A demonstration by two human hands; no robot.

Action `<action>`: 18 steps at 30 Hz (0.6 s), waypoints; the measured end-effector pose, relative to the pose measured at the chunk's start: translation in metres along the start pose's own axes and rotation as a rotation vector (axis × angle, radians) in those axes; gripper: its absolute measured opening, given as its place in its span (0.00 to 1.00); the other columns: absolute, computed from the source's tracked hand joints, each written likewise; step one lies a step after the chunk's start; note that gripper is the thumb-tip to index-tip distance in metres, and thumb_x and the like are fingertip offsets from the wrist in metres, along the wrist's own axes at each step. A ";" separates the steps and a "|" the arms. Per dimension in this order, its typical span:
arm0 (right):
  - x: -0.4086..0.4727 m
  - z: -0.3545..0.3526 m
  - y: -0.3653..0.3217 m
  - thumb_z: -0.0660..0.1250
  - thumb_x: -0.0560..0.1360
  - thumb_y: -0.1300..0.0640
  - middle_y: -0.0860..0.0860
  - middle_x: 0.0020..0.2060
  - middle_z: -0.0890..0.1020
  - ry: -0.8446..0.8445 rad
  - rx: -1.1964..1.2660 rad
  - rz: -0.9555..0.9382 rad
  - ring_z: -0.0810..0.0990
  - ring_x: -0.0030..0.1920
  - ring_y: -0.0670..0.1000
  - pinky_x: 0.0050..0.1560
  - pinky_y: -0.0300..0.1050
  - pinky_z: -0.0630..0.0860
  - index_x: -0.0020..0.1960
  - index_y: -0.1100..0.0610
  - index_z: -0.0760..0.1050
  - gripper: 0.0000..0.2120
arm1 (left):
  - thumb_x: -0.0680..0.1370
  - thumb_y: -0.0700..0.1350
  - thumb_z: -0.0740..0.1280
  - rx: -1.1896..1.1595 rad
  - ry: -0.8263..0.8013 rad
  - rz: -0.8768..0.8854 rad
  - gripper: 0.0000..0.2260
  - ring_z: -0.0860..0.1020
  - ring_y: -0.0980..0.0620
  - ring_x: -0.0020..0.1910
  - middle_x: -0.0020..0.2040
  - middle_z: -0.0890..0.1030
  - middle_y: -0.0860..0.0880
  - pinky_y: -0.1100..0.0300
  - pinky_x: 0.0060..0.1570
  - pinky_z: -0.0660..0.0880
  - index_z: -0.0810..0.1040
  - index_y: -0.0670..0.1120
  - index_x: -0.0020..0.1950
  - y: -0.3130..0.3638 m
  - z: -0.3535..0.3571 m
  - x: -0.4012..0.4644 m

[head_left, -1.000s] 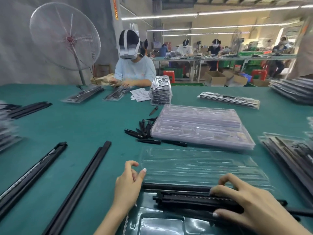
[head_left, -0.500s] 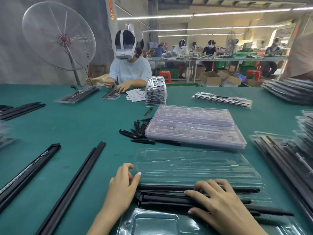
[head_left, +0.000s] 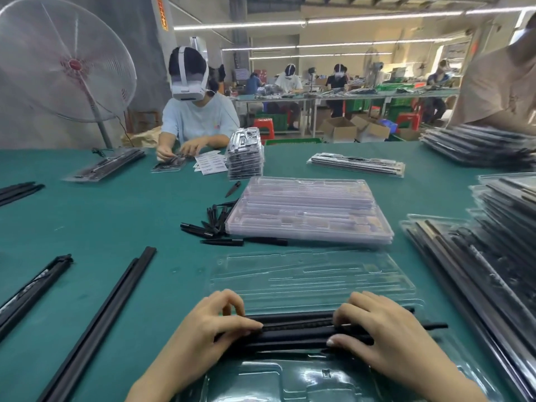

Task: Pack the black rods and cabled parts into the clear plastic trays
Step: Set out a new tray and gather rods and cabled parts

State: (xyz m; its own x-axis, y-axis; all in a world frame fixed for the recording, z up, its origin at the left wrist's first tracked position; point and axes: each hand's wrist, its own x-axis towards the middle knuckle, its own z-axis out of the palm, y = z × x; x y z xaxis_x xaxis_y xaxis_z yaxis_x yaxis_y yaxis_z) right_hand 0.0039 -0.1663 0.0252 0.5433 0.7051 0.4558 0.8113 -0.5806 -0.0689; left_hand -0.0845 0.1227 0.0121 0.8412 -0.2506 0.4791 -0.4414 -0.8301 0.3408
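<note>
A bundle of long black rods (head_left: 295,332) lies across the clear plastic tray (head_left: 290,378) at the table's near edge. The tray's clear lid half (head_left: 313,280) lies flat behind it. My left hand (head_left: 208,323) holds the bundle's left end, its thumb along the top and its fingers curled at the far side. My right hand (head_left: 385,332) grips the right part, fingers draped over the rods and thumb on the near side. One thin rod tip (head_left: 435,325) sticks out to the right.
A stack of clear trays (head_left: 307,210) sits mid-table, with loose short black parts (head_left: 211,224) beside it. Long black rods (head_left: 98,320) lie at the left. Filled trays (head_left: 478,271) pile up at the right. A person (head_left: 197,111) works opposite, beside a fan (head_left: 63,59).
My left hand moved from beside the tray onto the rods' left end. My right hand slid left along the bundle, and both hands now hold it.
</note>
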 end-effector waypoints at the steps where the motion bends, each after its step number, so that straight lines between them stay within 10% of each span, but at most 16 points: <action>1: -0.001 -0.003 0.001 0.57 0.72 0.33 0.38 0.35 0.74 -0.014 0.013 0.000 0.73 0.37 0.40 0.34 0.34 0.72 0.39 0.43 0.75 0.16 | 0.81 0.55 0.55 0.012 0.002 0.012 0.16 0.71 0.58 0.40 0.43 0.74 0.56 0.66 0.41 0.70 0.83 0.58 0.52 0.000 0.000 0.000; 11: -0.008 -0.004 0.006 0.52 0.69 0.26 0.34 0.54 0.71 -0.278 0.235 0.068 0.68 0.51 0.37 0.53 0.26 0.60 0.58 0.38 0.73 0.27 | 0.82 0.54 0.52 0.023 -0.076 0.006 0.18 0.74 0.55 0.40 0.43 0.75 0.56 0.61 0.39 0.73 0.81 0.58 0.57 0.005 -0.006 -0.001; 18: -0.008 -0.003 0.004 0.55 0.73 0.31 0.33 0.61 0.69 -0.365 0.316 -0.001 0.66 0.61 0.36 0.62 0.31 0.58 0.53 0.40 0.73 0.18 | 0.79 0.57 0.60 0.014 -0.094 -0.006 0.13 0.71 0.62 0.42 0.44 0.74 0.58 0.69 0.43 0.70 0.81 0.60 0.58 0.004 -0.006 -0.001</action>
State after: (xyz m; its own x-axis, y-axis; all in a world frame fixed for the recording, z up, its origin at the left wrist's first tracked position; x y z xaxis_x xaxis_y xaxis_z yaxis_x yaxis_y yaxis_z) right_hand 0.0020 -0.1758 0.0241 0.5371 0.8351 0.1187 0.8071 -0.4678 -0.3603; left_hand -0.0897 0.1226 0.0181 0.8698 -0.2902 0.3990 -0.4320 -0.8386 0.3317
